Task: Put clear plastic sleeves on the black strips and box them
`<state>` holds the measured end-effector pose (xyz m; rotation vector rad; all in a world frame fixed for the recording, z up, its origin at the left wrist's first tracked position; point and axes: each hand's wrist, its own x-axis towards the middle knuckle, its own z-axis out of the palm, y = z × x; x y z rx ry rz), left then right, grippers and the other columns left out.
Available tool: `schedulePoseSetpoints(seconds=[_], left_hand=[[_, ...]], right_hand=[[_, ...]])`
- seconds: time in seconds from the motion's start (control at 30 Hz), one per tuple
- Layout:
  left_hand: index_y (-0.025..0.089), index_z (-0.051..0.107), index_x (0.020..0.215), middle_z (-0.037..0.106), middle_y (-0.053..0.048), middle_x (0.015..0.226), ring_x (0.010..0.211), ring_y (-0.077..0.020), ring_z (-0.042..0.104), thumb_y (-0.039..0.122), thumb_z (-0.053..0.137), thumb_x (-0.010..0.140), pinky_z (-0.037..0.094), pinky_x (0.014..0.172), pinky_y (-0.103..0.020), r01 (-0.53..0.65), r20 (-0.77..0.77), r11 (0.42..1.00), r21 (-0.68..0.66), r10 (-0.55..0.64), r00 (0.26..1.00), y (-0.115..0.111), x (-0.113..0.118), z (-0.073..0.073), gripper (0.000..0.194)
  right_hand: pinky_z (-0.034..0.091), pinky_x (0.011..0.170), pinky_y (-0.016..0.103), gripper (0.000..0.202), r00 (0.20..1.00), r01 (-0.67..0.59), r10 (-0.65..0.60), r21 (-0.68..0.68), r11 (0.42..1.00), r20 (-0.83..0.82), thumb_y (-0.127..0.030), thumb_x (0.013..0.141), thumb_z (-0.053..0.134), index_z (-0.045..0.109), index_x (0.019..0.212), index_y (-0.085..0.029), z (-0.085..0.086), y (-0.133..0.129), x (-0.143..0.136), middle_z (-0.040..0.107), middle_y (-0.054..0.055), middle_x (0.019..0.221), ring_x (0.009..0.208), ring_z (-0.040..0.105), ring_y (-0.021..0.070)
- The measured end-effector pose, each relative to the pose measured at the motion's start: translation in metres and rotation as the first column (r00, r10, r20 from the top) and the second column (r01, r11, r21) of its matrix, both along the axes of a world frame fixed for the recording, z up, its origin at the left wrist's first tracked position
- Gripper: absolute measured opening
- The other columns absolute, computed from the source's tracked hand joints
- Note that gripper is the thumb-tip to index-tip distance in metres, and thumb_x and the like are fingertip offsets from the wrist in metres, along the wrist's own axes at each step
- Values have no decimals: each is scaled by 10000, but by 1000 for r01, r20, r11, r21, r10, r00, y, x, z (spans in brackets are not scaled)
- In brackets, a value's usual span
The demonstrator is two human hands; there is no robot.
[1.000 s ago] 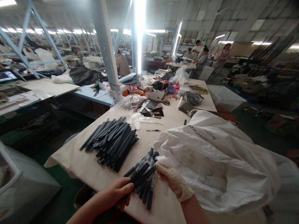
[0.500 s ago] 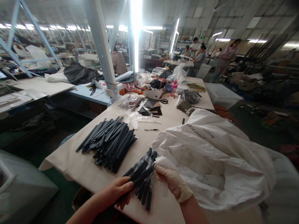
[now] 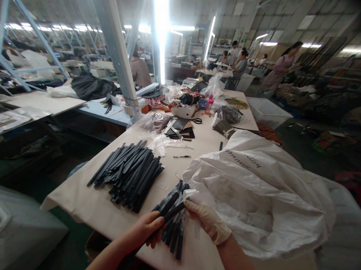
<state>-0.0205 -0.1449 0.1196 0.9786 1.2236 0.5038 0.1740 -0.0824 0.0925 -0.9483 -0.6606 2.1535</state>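
My bare left hand (image 3: 149, 228) is closed around the near end of a dark strip (image 3: 174, 210), which points away to the right. My right hand (image 3: 208, 221), in a pale thin glove, pinches the far end of that strip, beside a piece of whitish film (image 3: 192, 194). Under and around the held strip lies a smaller bunch of dark strips (image 3: 177, 236), partly wrapped in clear plastic. Whether my left fingers hold more than one strip is hidden. A large pile of dark strips (image 3: 128, 174) rests on the table to the left.
A big white sack (image 3: 250, 200) with handwriting lies to the right on the cloth-covered table (image 3: 112, 217). Farther back are a pen (image 3: 182, 156), scissors (image 3: 197, 121), black sheets (image 3: 186, 132) and plastic bags. A metal post (image 3: 118, 53) rises at the table's left edge. Several people work in the background.
The view has shifted slightly. My right fingers have edged along at the far end of the strip, and the left keeps its grip. A person at the back right has moved to the right.
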Motion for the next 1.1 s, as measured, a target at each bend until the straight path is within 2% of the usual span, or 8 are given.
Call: schedulePoseSetpoints(seconds=[0.1, 0.17, 0.33, 0.47, 0.57, 0.73, 0.93, 1.1], left_hand=[[153, 453, 771, 516, 46, 510, 366, -51, 408, 634, 452, 731, 295, 375, -177, 20, 46, 999, -42, -18, 999, 4, -7, -4, 482], [149, 458, 781, 510, 49, 499, 362, -48, 398, 628, 454, 737, 301, 379, -176, -3, 59, 998, -63, 6, 998, 8, -12, -7, 481], [158, 447, 752, 517, 46, 494, 358, -49, 395, 612, 471, 736, 302, 379, -179, 2, 74, 995, -103, 6, 997, 20, -10, -9, 455], [159, 444, 743, 531, 40, 515, 372, -52, 408, 596, 485, 739, 306, 386, -179, 47, 83, 994, -100, -39, 996, 24, -4, -5, 439], [155, 451, 750, 527, 41, 513, 376, -54, 411, 583, 475, 757, 308, 389, -180, 61, 103, 993, -96, -51, 993, 20, -2, -3, 429], [148, 459, 745, 528, 35, 501, 368, -50, 404, 568, 486, 762, 295, 376, -174, 67, 158, 992, -103, -50, 986, 3, -1, 0, 421], [138, 490, 767, 519, 41, 470, 331, -41, 384, 569, 534, 727, 270, 351, -164, 32, 227, 986, -163, 6, 974, -13, 4, 9, 435], [145, 482, 768, 521, 46, 475, 323, -34, 378, 572, 523, 737, 255, 343, -159, -70, 186, 986, -151, 98, 978, -26, 0, 4, 430]], right_hand=[[473, 599, 301, 291, 1000, -22, 23, -78, 997, 18, -300, 617, 747, 662, 844, -139, -5, 10, 3, 656, 22, 639, 574, 606, 175], [456, 543, 277, 290, 1000, 11, -11, -88, 996, -1, -317, 617, 747, 662, 823, -132, -6, 17, 4, 629, 7, 576, 514, 576, 151], [346, 386, 193, 262, 981, 193, -188, -114, 975, 54, -348, 574, 770, 598, 578, -151, -2, 29, 5, 485, -60, 392, 360, 438, 68], [322, 358, 180, 307, 917, 396, -376, -196, 897, 132, -348, 492, 809, 582, 597, -169, -9, 31, 1, 535, -58, 452, 368, 432, 56], [288, 342, 179, 366, 888, 459, -443, -165, 873, 128, -390, 498, 796, 498, 514, -178, -16, 29, 0, 453, -85, 401, 342, 365, 40], [307, 375, 205, 372, 921, 373, -360, -74, 925, 147, -432, 522, 768, 498, 511, -177, -15, 20, 3, 464, -71, 423, 370, 394, 59], [357, 447, 212, 340, 929, 332, -327, 3, 943, 175, -409, 497, 788, 572, 579, -160, -6, 3, 5, 528, -46, 497, 460, 460, 83], [251, 394, 198, 344, 912, 273, -290, 96, 957, 290, -395, 507, 789, 548, 496, -150, -10, -6, 10, 433, -65, 420, 405, 335, 48]])
